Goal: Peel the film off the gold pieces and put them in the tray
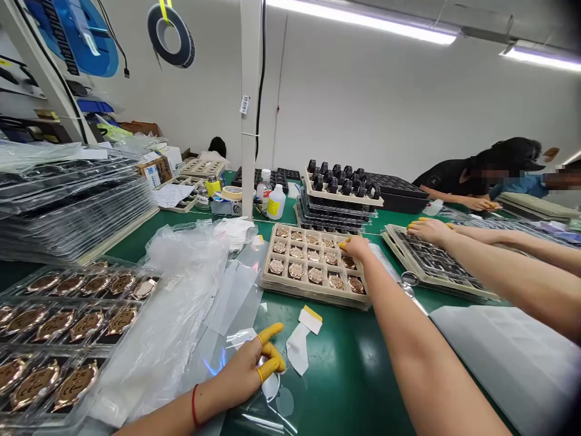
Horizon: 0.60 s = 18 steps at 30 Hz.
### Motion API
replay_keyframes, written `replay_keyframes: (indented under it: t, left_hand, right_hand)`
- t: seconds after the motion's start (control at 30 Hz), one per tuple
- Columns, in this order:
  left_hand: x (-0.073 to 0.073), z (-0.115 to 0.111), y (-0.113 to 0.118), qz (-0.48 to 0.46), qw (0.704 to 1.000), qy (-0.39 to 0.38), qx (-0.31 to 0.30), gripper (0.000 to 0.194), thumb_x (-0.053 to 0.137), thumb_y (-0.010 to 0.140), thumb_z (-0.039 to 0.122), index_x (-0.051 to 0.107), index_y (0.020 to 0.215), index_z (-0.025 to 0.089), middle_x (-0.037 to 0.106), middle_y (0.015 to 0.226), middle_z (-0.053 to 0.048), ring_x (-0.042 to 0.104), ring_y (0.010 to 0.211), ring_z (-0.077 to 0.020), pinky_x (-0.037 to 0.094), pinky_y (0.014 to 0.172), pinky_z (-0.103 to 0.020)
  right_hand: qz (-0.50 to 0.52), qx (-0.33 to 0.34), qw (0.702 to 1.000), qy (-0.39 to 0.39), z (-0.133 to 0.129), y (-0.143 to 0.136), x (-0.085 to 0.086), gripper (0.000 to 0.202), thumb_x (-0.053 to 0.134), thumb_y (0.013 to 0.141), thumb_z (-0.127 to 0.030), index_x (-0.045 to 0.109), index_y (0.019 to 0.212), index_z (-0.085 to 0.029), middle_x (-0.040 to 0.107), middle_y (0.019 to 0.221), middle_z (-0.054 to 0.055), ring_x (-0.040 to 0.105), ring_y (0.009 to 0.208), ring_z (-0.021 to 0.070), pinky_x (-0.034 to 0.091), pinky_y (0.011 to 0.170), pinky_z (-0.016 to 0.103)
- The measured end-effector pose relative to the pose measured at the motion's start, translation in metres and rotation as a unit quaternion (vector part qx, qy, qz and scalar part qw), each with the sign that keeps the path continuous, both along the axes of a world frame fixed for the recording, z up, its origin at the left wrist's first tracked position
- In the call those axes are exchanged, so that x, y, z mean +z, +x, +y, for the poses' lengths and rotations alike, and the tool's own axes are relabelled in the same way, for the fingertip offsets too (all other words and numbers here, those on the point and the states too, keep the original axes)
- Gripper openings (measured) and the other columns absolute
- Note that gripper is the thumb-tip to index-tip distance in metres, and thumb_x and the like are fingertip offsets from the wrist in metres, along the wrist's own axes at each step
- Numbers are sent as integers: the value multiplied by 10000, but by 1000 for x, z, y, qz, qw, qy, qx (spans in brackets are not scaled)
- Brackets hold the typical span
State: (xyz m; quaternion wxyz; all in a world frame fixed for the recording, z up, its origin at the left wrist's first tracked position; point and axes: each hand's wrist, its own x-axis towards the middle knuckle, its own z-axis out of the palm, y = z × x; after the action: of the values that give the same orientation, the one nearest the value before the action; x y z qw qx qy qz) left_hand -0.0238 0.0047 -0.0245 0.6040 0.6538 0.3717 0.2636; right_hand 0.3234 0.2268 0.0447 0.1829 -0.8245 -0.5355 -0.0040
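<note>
My left hand [256, 363], with yellow finger cots and a red string at the wrist, is low over the green table. Its fingers are curled round a small shiny round piece [262, 361], partly hidden. My right hand [355, 247] reaches to the back right corner of a beige compartment tray [313, 293] of rose-gold watch cases. Its yellow-capped fingertips touch or hover at a compartment there; whether they grip a case is hidden. A white cloth with a yellow edge [298, 348] lies right of my left hand. Round clear films [285, 401] lie below it.
Clear trays of rose-gold cases [86, 327] fill the left, beside plastic bags [181, 260]. Black parts stand on stacked trays [338, 209] behind. At the right, a co-worker's arms [503, 272] reach over another tray [436, 266]. White foam sheet [512, 357] lies front right.
</note>
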Motion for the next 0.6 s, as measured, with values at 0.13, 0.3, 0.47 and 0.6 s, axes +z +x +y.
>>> replay_keyframes:
  t: [0.13, 0.3, 0.47, 0.6]
  left_hand:
    - [-2, 0, 0, -14, 1000, -10, 6, 549, 514, 837, 320, 351, 1350, 214, 669, 858, -37, 605, 864, -194, 424, 868, -359]
    - [0, -1, 1, -52, 998, -17, 16, 507, 517, 843, 312, 374, 1313, 187, 659, 857, -39, 606, 850, -181, 431, 866, -361]
    - [11, -7, 2, -119, 990, -65, -28, 730, 639, 766, 251, 233, 1372, 237, 613, 891, -23, 605, 853, -173, 438, 868, -375]
    - [17, -13, 5, -147, 977, -108, -114, 688, 683, 719, 185, 337, 1305, 278, 576, 920, -6, 591, 787, -145, 480, 791, -351]
  right_hand:
    - [25, 7, 999, 20, -16, -9, 9, 163, 651, 703, -176, 616, 830, -80, 604, 899, 181, 510, 978, 324, 412, 771, 386]
    - [106, 105, 984, 95, -94, -65, 13, 413, 541, 822, -304, 446, 1199, -163, 601, 969, 74, 572, 861, 184, 443, 767, 295]
    - [569, 336, 736, -147, -201, -144, -8, 711, 710, 681, -321, 331, 1271, -203, 601, 784, -5, 606, 732, 185, 478, 662, 307]
    - [642, 335, 643, -250, -231, -170, -28, 803, 771, 621, -280, 319, 1282, -225, 601, 820, -17, 596, 743, 166, 470, 693, 294]
